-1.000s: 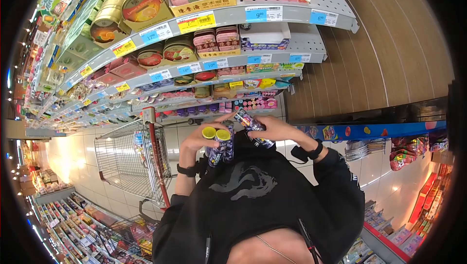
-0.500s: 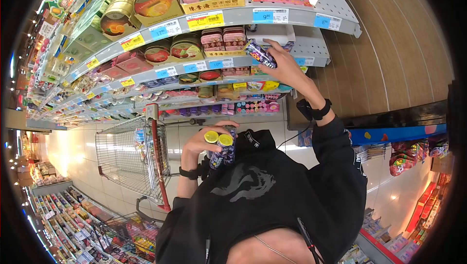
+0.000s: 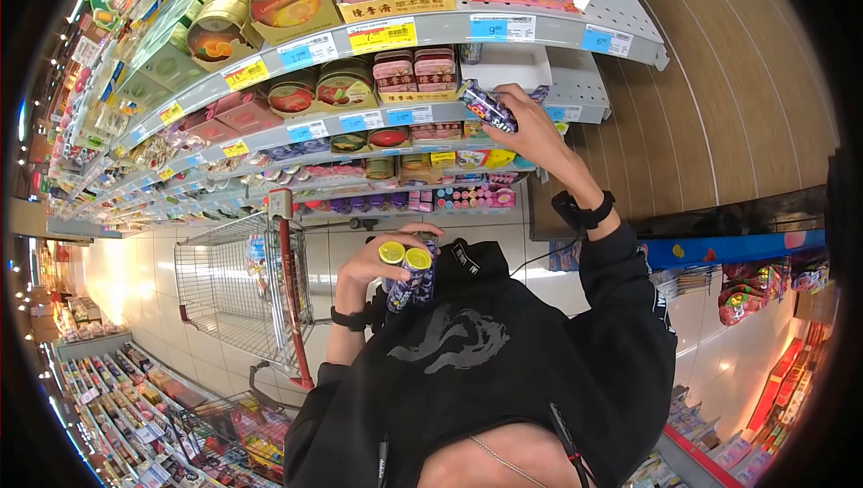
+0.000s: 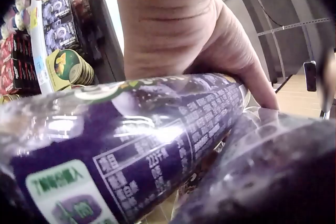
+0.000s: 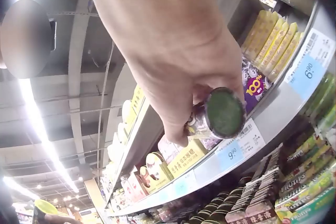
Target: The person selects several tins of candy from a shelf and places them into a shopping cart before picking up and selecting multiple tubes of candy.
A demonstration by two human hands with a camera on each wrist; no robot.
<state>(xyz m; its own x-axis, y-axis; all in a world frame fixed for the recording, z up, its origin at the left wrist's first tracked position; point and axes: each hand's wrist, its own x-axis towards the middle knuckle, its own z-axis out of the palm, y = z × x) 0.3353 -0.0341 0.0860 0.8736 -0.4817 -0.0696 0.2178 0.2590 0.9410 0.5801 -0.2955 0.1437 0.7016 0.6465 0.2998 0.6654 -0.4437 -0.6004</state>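
My left hand (image 3: 369, 263) grips several purple tubes with yellow lids (image 3: 416, 260) in front of the black hoodie; their printed sides fill much of the left wrist view (image 4: 152, 134). At the second shelf, my right hand (image 3: 535, 133) holds one purple tube (image 3: 490, 109) tilted in front of a white open display box (image 3: 517, 66). In the right wrist view the dark green end of that tube (image 5: 225, 112) faces the camera, with the fingers round it. Another tube (image 3: 470, 53) stands at the left side of the box.
Tins (image 3: 346, 85) and pink packs (image 3: 434, 70) fill the shelf left of the box. The upper shelf edge (image 3: 449, 28) overhangs it. A wire shopping cart (image 3: 238, 281) stands on the left, and a brown panelled surface (image 3: 701, 110) lies to the right.
My right hand has moved away from the body up to the second shelf with its tube, then shifted slightly there. My left hand has stayed near the chest, still gripping its tubes.
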